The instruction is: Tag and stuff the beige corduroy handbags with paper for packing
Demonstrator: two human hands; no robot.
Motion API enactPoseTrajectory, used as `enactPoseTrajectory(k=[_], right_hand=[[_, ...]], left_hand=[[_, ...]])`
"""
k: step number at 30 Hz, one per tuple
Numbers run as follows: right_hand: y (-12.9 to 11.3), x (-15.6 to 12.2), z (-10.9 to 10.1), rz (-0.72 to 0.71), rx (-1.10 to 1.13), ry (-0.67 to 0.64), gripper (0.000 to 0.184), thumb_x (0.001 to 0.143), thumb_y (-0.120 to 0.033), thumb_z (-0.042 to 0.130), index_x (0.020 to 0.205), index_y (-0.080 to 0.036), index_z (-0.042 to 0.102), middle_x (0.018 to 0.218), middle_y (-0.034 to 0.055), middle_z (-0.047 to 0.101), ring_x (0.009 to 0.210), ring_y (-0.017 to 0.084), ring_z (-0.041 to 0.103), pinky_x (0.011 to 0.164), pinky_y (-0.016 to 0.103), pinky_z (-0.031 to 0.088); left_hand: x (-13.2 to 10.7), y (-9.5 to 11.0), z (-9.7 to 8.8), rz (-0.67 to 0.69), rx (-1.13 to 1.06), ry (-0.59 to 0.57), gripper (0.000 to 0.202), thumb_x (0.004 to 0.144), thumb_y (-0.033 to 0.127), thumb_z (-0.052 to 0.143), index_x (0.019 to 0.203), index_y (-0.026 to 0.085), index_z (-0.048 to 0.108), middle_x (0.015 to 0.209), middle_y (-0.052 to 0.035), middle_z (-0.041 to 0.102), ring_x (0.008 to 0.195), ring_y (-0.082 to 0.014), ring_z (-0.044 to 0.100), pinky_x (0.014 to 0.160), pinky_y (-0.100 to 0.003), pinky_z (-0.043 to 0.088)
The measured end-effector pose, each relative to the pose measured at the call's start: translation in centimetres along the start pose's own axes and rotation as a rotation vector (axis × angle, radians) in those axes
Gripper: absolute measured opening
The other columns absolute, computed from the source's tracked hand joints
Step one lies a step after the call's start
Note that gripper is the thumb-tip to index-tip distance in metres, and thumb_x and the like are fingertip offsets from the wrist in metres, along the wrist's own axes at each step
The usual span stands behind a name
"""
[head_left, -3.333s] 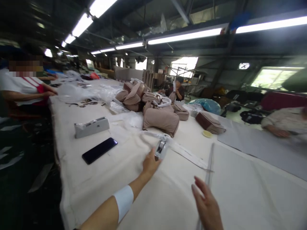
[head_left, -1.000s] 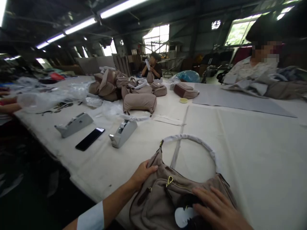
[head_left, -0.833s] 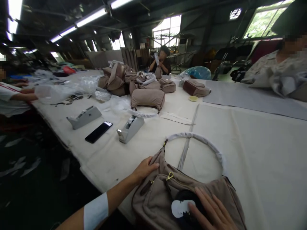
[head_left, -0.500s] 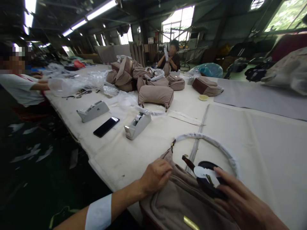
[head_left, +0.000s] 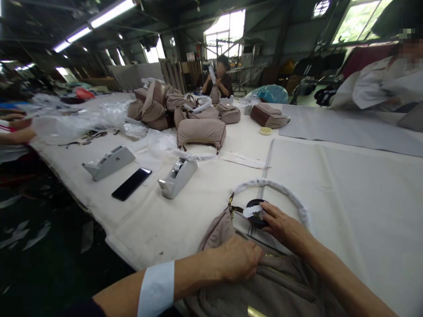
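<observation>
A taupe handbag point(head_left: 274, 290) lies at the table's near edge, its lower part cut off by the frame. Its curved handle point(head_left: 280, 185), wrapped in white, arches out over the table. My left hand point(head_left: 236, 259) is closed on the fabric at the bag's upper edge, beside the zipped opening. Beyond that edge, my right hand point(head_left: 286, 224) grips a dark coiled strap point(head_left: 259, 222) with a white paper piece across it. A short dark end of the coil reaches toward the gold ring at the handle's left end. My right fingertips are partly hidden behind the coil.
Two grey tape dispensers point(head_left: 178, 178) and a black phone point(head_left: 131, 184) lie left of the bag. Farther back are a pile of taupe bags point(head_left: 155, 103), clear plastic point(head_left: 79, 125) and a small yellow disc point(head_left: 265, 130). Other people work around the table.
My left hand has moved right along the bag's edge. The right hand has carried the coiled strap away from me, toward the handle's left end. The view has turned right, showing another person.
</observation>
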State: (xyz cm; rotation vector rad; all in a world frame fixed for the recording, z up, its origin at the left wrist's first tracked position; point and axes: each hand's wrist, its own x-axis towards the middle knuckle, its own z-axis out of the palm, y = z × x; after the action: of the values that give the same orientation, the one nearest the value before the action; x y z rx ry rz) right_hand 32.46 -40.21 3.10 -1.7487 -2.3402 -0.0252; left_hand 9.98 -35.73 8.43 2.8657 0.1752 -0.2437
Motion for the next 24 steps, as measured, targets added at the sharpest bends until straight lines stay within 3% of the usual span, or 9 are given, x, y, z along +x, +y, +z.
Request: enactPoseTrajectory(k=[5,9,13,15,17,20,23,24], right_hand=[[-1.4,2.4,0.7,0.012,0.04,-0.088,0.029,0.069,-0.006,0.07,0.096,-0.016,0.065,0.126,0.0149,0.055,0.122,0.03,0.05,0.097,0.04,0.049],[-3.3,4.4,1.8,0.003,0.112,-0.134,0.032,0.068,-0.004,0.07,0.097,-0.016,0.067,0.112,0.0128,0.061,0.111,0.029,0.057,0.083,0.036,0.056],[-6.3,8.7,2.8,0.061,0.168,-0.09,0.015,0.076,-0.006,0.062,0.087,-0.014,0.067,0.103,0.014,0.063,0.099,0.027,0.062,0.073,0.035,0.057],[-7.9,10.8,2.4,0.083,0.206,-0.035,0.011,0.077,-0.011,0.063,0.087,-0.015,0.066,0.107,0.0124,0.063,0.1,0.024,0.061,0.077,0.032,0.055],[-8.9,11.8,1.2,0.1,0.24,0.042,0.015,0.081,-0.018,0.063,0.096,-0.017,0.064,0.117,0.0088,0.061,0.107,0.019,0.058,0.088,0.027,0.051],[-8.6,9.5,-0.8,0.229,0.231,0.229,0.025,0.093,-0.025,0.044,0.113,-0.017,0.057,0.122,0.0085,0.058,0.114,0.015,0.053,0.1,0.027,0.043],[-7.5,3.6,-1.4,0.505,0.103,0.444,0.032,0.094,-0.033,0.039,0.117,-0.016,0.053,0.115,0.0116,0.06,0.108,0.021,0.056,0.093,0.037,0.048],[-7.3,1.5,-1.1,0.577,0.035,0.421,0.036,0.092,-0.036,0.041,0.119,-0.015,0.051,0.115,0.0126,0.06,0.106,0.024,0.057,0.089,0.04,0.051]], left_hand=[[-6.1,-0.1,-1.5,0.167,0.064,0.171,0.008,0.08,0.023,0.051,0.085,0.017,0.051,0.078,-0.0008,0.059,0.054,-0.0144,0.05,0.038,-0.029,0.032],[-10.5,-1.6,-3.3,0.201,0.046,0.284,0.012,0.074,0.011,0.047,0.083,0.017,0.051,0.076,-0.0031,0.058,0.059,-0.0147,0.048,0.045,-0.029,0.037],[-11.9,-4.1,-4.7,0.167,-0.083,0.379,0.02,0.075,0.01,0.044,0.092,0.017,0.05,0.078,-0.0064,0.06,0.064,-0.0162,0.052,0.055,-0.028,0.042],[-12.2,-5.8,-5.4,0.129,-0.158,0.393,0.025,0.081,0.019,0.045,0.105,0.016,0.051,0.088,-0.0087,0.061,0.074,-0.018,0.056,0.065,-0.029,0.047],[-12.6,-8.0,-5.9,0.052,-0.204,0.395,0.023,0.087,0.026,0.044,0.106,0.018,0.054,0.092,-0.008,0.059,0.081,-0.0182,0.056,0.074,-0.029,0.047],[-13.2,-11.9,-6.1,-0.198,-0.183,0.509,0.021,0.092,0.025,0.04,0.078,0.018,0.055,0.083,-0.0028,0.052,0.076,-0.0137,0.053,0.074,-0.024,0.043],[-13.1,-15.4,-5.2,-0.447,-0.075,0.717,0.028,0.093,0.028,0.043,0.068,0.018,0.049,0.077,0.0,0.048,0.072,-0.0114,0.05,0.072,-0.023,0.04],[-12.6,-16.2,-4.6,-0.494,-0.033,0.772,0.029,0.093,0.03,0.044,0.067,0.018,0.049,0.076,0.0003,0.047,0.071,-0.0115,0.05,0.072,-0.023,0.039]])
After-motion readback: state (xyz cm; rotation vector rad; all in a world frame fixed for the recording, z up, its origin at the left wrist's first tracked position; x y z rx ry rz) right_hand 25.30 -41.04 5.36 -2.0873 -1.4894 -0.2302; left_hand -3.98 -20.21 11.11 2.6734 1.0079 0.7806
